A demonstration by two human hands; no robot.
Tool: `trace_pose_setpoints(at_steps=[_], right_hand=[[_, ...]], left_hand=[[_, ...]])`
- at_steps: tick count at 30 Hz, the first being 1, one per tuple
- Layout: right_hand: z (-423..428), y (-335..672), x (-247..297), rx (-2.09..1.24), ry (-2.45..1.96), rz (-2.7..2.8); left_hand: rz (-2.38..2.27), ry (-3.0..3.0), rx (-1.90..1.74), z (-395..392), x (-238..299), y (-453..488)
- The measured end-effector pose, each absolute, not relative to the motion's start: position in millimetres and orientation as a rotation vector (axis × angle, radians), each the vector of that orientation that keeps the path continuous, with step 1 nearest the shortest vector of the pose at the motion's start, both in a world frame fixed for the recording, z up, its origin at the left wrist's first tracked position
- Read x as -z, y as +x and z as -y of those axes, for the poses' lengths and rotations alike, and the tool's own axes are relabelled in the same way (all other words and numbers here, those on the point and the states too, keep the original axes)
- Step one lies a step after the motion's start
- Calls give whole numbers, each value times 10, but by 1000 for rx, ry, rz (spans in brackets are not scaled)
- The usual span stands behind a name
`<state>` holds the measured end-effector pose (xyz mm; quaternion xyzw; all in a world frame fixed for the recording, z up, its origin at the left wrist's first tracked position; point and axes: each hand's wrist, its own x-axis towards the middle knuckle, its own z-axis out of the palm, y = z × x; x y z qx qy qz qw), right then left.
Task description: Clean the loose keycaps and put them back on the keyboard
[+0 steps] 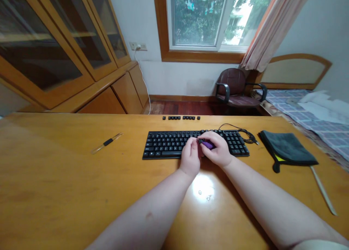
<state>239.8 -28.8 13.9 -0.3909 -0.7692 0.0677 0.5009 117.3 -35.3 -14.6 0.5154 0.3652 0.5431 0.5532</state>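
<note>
Both hands meet over the middle-right part of a black keyboard (pixel 165 144). My left hand (pixel 191 157) is closed, its thumb and fingertips pinched on what looks like a small black keycap (pixel 201 141). Curled around a small soft-looking purple object (pixel 208 145), my right hand (pixel 218 150) brings it against the keycap. I cannot tell whether the purple object is a cloth or a brush, as the fingers cover much of it. A row of loose black keycaps (pixel 174 118) lies along the table's far edge, behind the keyboard.
A keycap puller (pixel 108 142) with thin wire ends lies left on the wooden table (pixel 68 181). To the right are a coiled cable (pixel 247 136), a folded dark grey cloth (pixel 287 148) and a pale flat strip (pixel 323 190). An armchair (pixel 236 86) stands beyond.
</note>
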Motion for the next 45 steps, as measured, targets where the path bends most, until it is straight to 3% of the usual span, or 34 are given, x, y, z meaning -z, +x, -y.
trace_pose_setpoints(at_steps=[10,20,36,45], right_hand=[[230,2422,-125,-264,-907,1940],[136,2494,-140,-268,-1263,1619],[158,2372,-72,-965,-950,1210],[139,2318,-87,-1084,-904,1205]], left_hand=[[-769,795,-1231,261,116,1229],[-691,719,-1252,251,138,1247],[-754,705,-1327,265,138,1240],[-894,854,-1441,278,163,1185]])
